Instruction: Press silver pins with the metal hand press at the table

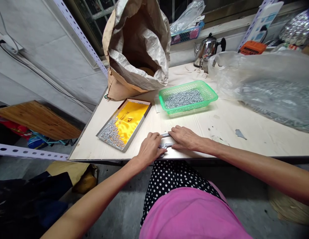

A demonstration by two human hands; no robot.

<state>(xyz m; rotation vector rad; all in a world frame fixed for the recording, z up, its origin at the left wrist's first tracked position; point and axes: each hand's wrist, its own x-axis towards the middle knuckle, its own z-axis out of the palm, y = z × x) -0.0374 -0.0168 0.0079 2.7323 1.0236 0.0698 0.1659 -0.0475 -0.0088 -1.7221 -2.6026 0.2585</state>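
At the front edge of the table, my left hand closes its fingers on the left end of a flat grey metal part. My right hand grips the right end of the same part. Two narrow bars of it show in the gap between my hands; its ends are covered by my fingers, so its exact kind is unclear. Left of my hands lies a shallow box lined with yellow cloth, with small silvery pins heaped in its near corner. Beyond my hands stands a green plastic basket holding many similar pins.
A large open paper sack stands at the back left. Clear plastic bags cover the right side. A metal kettle and an orange box are near the wall. A grey scrap lies on the pale tabletop.
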